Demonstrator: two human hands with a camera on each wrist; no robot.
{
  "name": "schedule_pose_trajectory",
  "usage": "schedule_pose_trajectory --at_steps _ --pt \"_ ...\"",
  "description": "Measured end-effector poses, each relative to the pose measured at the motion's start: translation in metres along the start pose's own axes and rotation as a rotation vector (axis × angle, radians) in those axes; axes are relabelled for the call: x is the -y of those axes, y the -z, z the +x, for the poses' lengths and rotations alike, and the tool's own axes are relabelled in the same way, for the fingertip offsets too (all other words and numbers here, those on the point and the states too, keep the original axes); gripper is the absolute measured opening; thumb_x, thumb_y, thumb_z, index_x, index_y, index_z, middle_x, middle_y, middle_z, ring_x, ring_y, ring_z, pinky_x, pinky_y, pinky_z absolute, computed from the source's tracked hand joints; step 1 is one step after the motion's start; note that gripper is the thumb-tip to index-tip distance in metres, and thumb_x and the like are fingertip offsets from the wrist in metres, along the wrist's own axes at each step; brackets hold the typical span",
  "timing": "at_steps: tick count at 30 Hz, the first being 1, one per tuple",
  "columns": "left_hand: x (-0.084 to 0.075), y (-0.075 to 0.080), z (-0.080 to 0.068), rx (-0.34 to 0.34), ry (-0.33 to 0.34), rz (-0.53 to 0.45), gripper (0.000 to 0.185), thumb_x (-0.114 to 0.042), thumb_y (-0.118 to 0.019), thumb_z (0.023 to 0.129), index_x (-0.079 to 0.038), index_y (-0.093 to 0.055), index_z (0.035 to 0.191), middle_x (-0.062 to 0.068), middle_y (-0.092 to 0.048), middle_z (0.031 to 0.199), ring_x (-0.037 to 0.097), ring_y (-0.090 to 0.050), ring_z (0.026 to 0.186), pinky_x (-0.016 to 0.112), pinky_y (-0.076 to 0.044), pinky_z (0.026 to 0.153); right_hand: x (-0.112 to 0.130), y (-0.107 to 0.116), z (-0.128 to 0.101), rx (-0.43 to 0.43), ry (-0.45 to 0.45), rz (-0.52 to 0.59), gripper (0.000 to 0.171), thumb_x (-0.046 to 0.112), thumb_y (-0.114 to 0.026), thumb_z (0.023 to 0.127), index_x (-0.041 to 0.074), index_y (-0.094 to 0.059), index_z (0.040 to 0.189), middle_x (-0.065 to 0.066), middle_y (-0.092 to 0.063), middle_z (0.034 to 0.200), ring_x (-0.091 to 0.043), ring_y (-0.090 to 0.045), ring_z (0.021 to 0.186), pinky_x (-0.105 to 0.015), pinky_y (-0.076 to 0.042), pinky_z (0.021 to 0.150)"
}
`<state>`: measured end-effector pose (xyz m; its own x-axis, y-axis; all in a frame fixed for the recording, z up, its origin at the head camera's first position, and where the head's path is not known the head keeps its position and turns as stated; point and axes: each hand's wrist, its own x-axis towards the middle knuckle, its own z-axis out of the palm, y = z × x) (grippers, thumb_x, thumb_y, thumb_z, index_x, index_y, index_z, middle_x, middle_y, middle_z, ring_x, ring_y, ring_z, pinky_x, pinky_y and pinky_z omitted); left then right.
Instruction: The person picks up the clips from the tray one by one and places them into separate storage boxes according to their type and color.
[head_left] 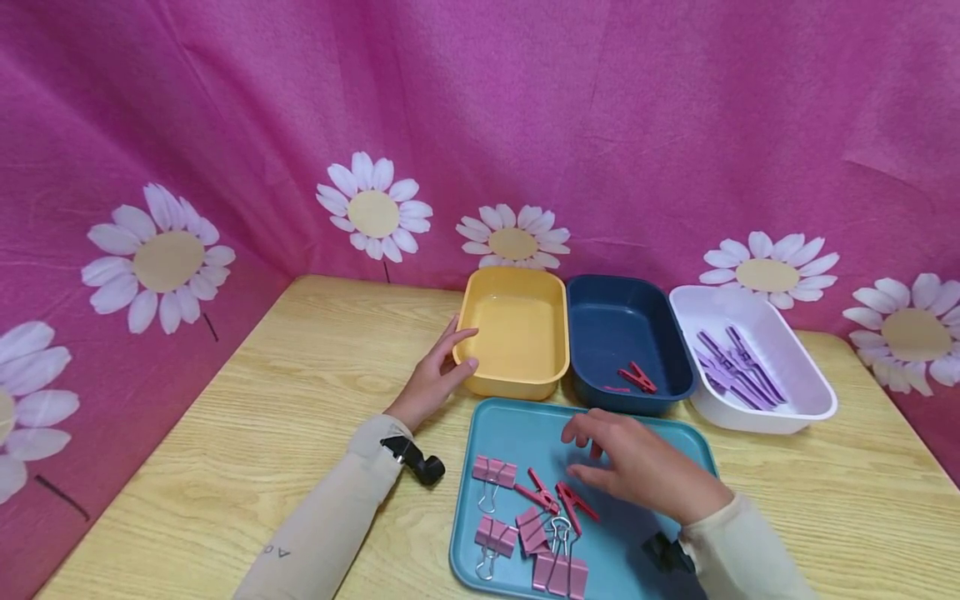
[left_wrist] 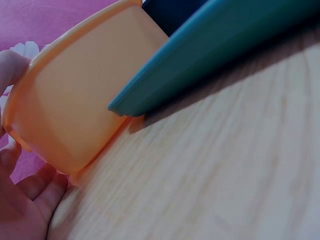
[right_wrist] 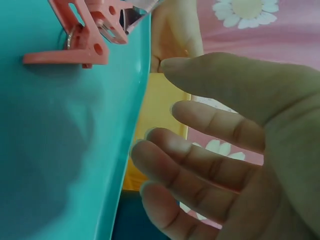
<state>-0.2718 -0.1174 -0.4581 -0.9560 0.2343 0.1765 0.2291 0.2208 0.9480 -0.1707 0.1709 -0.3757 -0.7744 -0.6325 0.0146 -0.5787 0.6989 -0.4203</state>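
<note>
A teal tray [head_left: 675, 437] lies at the table's front with several pink binder clips [head_left: 493, 472] and two red clothespins [head_left: 538, 492] on it. My right hand [head_left: 585, 454] hovers just above the tray's far part, fingers loosely spread and holding nothing. The right wrist view shows its empty palm [right_wrist: 200, 150] beside the tray [right_wrist: 60, 150] and a red clothespin [right_wrist: 75, 50]. My left hand [head_left: 459, 350] rests against the near left corner of the empty yellow bin [head_left: 517, 383]. In the left wrist view, thumb and fingers [left_wrist: 25, 200] touch the yellow bin [left_wrist: 75, 100].
Behind the tray stand a navy bin [head_left: 600, 287] with one red clothespin [head_left: 637, 379] and a white bin [head_left: 780, 412] with several purple clothespins [head_left: 735, 367]. A pink daisy-print cloth backs the wooden table [head_left: 262, 417]. Bare wood lies to the left.
</note>
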Motion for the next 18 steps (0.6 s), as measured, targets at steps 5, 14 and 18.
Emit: schedule_pose_trajectory --at_steps 5,14,18 --pt "0.001 0.0 0.001 0.013 -0.015 -0.018 0.051 -0.03 -0.06 0.097 -0.024 -0.044 0.145 -0.008 -0.006 0.161 0.017 -0.022 0.144 0.033 -0.029 0.113 0.0 -0.005 -0.003 0.005 0.046 0.01 0.026 0.024 -0.077 0.083 0.018 -0.063 0.104 0.007 -0.061 0.092 -0.01 -0.058 0.08 -0.026 -0.052 0.067" --pt "0.004 0.0 0.002 0.002 0.009 -0.006 0.048 -0.033 -0.061 0.095 -0.032 -0.047 0.141 -0.016 -0.009 0.16 0.012 -0.024 0.143 0.029 -0.029 0.112 0.003 -0.013 -0.005 0.055 -0.006 0.037 0.027 0.031 -0.077 0.082 0.018 -0.064 0.103 0.009 -0.057 0.083 -0.008 -0.053 0.072 -0.024 -0.047 0.06" --pt "0.003 0.0 0.001 -0.009 0.004 -0.011 0.046 -0.031 -0.061 0.095 -0.032 -0.049 0.14 -0.015 -0.011 0.16 0.013 -0.027 0.141 0.03 -0.03 0.112 0.005 -0.016 -0.004 0.086 -0.02 0.044 0.03 0.034 -0.077 0.082 0.019 -0.064 0.104 0.011 -0.054 0.079 -0.006 -0.05 0.069 -0.023 -0.044 0.059"
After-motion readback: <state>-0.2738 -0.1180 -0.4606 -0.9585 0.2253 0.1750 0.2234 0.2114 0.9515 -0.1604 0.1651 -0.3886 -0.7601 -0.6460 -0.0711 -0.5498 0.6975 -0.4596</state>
